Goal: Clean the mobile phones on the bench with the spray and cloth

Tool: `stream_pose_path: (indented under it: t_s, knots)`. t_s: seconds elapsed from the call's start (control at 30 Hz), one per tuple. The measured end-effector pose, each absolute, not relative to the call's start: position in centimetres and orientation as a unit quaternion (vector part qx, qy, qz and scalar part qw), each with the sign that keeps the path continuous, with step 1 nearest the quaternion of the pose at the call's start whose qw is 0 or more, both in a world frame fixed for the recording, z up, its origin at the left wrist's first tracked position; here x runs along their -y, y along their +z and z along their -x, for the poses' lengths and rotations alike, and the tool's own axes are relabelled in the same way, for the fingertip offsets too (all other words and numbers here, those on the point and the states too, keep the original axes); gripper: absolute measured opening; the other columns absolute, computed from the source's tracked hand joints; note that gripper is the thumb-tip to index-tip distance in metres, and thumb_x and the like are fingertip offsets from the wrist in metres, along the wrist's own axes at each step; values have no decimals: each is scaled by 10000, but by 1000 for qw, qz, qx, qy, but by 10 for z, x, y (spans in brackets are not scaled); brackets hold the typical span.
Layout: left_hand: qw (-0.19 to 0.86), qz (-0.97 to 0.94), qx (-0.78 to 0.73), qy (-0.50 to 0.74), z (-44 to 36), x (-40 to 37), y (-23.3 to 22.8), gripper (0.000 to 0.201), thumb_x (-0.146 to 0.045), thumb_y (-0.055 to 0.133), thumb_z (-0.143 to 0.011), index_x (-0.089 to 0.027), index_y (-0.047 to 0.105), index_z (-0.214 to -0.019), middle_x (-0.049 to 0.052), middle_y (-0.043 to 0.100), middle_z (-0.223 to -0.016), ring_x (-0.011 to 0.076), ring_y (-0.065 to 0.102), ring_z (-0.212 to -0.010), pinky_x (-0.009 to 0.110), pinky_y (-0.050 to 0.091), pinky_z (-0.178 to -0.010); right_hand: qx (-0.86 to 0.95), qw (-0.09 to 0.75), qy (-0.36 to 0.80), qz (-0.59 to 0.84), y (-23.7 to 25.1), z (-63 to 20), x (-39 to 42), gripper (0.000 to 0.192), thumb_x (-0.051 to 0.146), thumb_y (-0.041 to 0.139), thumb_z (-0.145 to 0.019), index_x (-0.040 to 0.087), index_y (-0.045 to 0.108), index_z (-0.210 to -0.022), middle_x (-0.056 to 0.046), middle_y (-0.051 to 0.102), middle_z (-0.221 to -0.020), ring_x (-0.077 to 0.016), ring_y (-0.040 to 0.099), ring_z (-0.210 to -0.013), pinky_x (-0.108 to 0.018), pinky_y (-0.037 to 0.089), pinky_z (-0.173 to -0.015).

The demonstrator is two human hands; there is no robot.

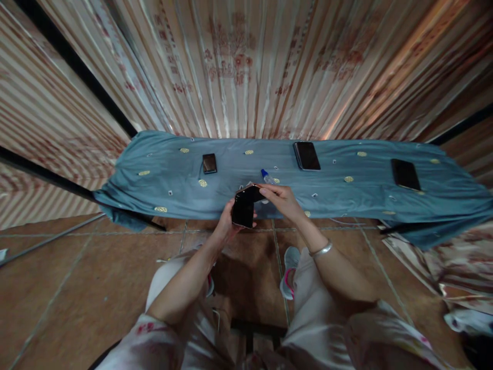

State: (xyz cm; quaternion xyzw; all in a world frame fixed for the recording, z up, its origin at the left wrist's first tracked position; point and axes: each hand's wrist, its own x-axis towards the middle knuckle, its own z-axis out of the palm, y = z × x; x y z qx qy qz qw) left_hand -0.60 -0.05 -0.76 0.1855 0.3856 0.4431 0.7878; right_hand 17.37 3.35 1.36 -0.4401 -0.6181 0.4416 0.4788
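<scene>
My left hand (226, 222) holds a black phone (243, 210) from below, just above the front edge of a low table draped in a blue cloth (162, 177). My right hand (280, 199) pinches a dark flap or film at the phone's top edge, which curls up away from the screen. A small clear bottle with a blue cap (266, 177) lies on the cloth just behind my right hand.
On the cloth lie a small dark phone (209, 163) at the back left, a larger black phone (306, 155) at the back, and another black phone (405, 174) far right. A striped curtain hangs behind. Brown tiled floor lies below, with my knees and shoes near.
</scene>
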Motion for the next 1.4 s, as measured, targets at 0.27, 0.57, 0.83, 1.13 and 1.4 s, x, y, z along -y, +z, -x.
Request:
stream_pose_path:
  t_s: [0.27,0.57,0.83,1.13,1.4]
  knots:
    - [827,-193,-347,398,5,13,-3,512,-464,335,-941,-89,679,-999,153,735,-826,252,711,-696,375,581,-561,448,540,553,449,11,-171,-52,473,637,813,-552,208,762,-745,-10,772,-792,-187,698,-756,-309,539,-718]
    - [843,-200,-311,391,6,26,11,565,-421,253,-963,-49,674,-1026,194,738,-837,272,714,-690,386,576,-525,373,500,643,445,10,-158,-59,497,612,869,-467,184,691,-648,19,705,-624,-132,602,-561,-257,465,-565]
    - [839,-187,-305,410,10,30,19,561,-399,232,-977,-46,668,-1005,183,738,-817,259,713,-677,373,578,-535,311,488,682,447,3,-149,-69,400,563,726,-766,186,632,-670,4,670,-584,-129,597,-522,-253,467,-521]
    - [795,-197,-336,465,29,34,18,533,-425,290,-962,-46,649,-1070,182,732,-860,270,714,-715,382,577,-547,221,634,636,380,9,-129,-97,108,231,672,-840,178,671,-746,12,731,-687,-115,687,-670,-210,557,-666]
    - [749,-178,-385,509,32,35,10,487,-426,323,-959,-79,618,-1130,148,727,-815,252,707,-682,362,571,-547,670,527,323,411,4,-98,-66,259,326,560,-898,189,725,-1043,-76,721,-1165,-239,638,-1139,-431,452,-1066]
